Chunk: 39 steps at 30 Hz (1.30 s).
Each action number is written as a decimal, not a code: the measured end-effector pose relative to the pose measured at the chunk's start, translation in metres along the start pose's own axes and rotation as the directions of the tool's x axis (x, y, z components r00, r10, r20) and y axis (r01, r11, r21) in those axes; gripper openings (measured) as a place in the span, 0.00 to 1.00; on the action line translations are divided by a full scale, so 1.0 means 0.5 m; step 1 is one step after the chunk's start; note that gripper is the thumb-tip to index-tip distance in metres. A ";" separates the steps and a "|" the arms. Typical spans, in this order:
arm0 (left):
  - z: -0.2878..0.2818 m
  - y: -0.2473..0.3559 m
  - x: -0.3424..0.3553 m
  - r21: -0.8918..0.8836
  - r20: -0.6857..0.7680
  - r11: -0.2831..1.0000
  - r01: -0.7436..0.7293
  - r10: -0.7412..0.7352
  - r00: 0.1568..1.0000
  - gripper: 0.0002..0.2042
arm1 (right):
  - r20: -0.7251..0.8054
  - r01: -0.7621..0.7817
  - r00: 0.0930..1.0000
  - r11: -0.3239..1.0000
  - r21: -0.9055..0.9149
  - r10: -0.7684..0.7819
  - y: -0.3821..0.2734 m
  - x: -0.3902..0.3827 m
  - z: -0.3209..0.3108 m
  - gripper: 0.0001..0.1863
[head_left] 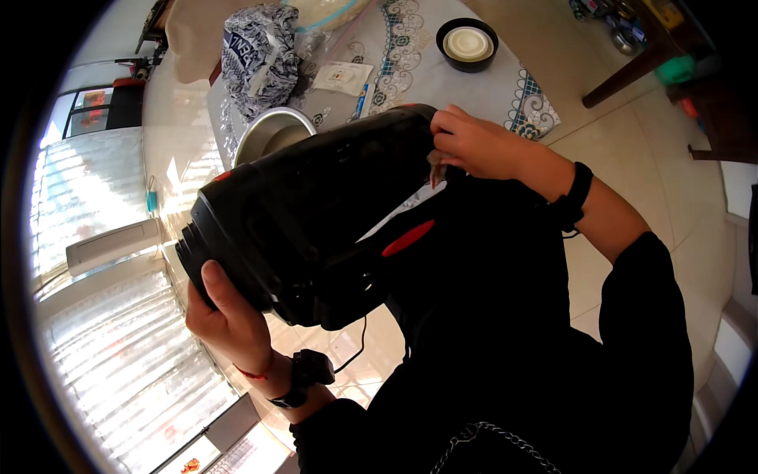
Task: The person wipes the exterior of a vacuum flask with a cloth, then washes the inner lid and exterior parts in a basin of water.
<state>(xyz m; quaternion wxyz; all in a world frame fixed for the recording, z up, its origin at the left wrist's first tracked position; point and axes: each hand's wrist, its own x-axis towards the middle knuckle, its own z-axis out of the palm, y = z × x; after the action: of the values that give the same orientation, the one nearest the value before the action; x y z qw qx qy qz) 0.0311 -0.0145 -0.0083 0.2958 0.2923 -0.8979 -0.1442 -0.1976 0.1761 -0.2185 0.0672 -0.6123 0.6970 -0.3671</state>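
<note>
appliance: bulky black plastic kitchen appliance with red button (316, 221), tilted, held above the floor, just before the table
left hand (229, 320): fingers wrapped on its lower end
right hand (474, 146): pinching its upper edge
bowl: round steel bowl (272, 130), just behind appliance

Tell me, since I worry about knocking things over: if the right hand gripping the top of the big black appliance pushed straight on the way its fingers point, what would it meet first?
The right hand already presses the black plastic appliance; beyond it, probably the round steel bowl, though depth is unclear.
</note>
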 end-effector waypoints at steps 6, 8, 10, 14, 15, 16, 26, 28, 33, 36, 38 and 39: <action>0.002 -0.001 -0.005 -0.038 0.006 0.999 0.027 -0.027 1.000 0.19 | -0.194 0.064 0.971 0.935 -0.350 -0.139 0.064 0.000 -0.023 0.09; 0.001 -0.005 -0.006 -0.047 0.024 0.998 0.029 -0.028 0.999 0.19 | -0.254 -0.017 0.966 0.968 -0.252 -0.049 0.071 -0.008 -0.052 0.07; 0.004 -0.001 -0.006 -0.026 0.006 0.999 0.032 -0.031 0.999 0.19 | -0.299 -0.139 0.946 0.990 -0.024 0.126 0.063 -0.017 -0.072 0.08; 0.003 -0.007 0.008 0.012 -0.009 0.999 0.031 -0.031 0.999 0.19 | -0.019 -0.104 0.994 0.972 0.209 0.110 -0.019 -0.004 -0.067 0.10; 0.002 -0.006 0.010 0.003 0.003 1.000 0.027 -0.027 1.000 0.19 | -0.019 -0.108 0.993 0.972 0.209 0.115 -0.023 0.003 -0.057 0.10; 0.000 -0.004 0.013 -0.005 0.015 1.000 0.021 -0.021 1.000 0.19 | 0.142 -0.122 0.985 0.971 0.208 0.094 -0.024 0.009 -0.044 0.09; 0.011 0.024 -0.005 -0.028 0.034 0.998 -0.055 0.056 0.998 0.19 | 0.160 0.071 0.985 0.995 -0.065 -0.060 0.017 -0.004 -0.026 0.04; 0.012 0.023 -0.004 -0.053 0.040 0.998 0.033 -0.031 0.999 0.19 | 0.101 0.079 0.993 0.989 -0.123 -0.067 0.028 -0.012 -0.035 0.05; 0.001 0.007 -0.011 -0.020 0.029 1.000 -0.011 0.012 1.000 0.19 | -0.076 -0.089 0.993 0.995 0.052 0.093 -0.001 -0.017 -0.067 0.08; 0.003 0.012 -0.008 -0.030 0.039 0.999 -0.020 0.022 0.999 0.19 | 0.082 -0.065 0.995 0.993 0.102 0.056 -0.031 -0.023 -0.027 0.09; 0.009 0.017 0.001 -0.053 0.057 0.998 -0.042 0.045 0.997 0.18 | 0.212 -0.002 0.977 1.000 -0.003 0.003 -0.032 -0.019 -0.011 0.10; 0.014 0.021 0.003 -0.072 0.048 0.996 -0.048 0.052 0.998 0.18 | 0.209 -0.011 0.978 1.000 -0.008 0.012 -0.021 -0.021 -0.013 0.10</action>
<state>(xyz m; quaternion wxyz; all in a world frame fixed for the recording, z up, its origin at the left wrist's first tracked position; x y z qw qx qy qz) 0.0212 -0.0064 -0.0086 0.2871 0.2554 -0.9064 -0.1755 -0.1899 0.1885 -0.2113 0.1401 -0.6437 0.6908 -0.2982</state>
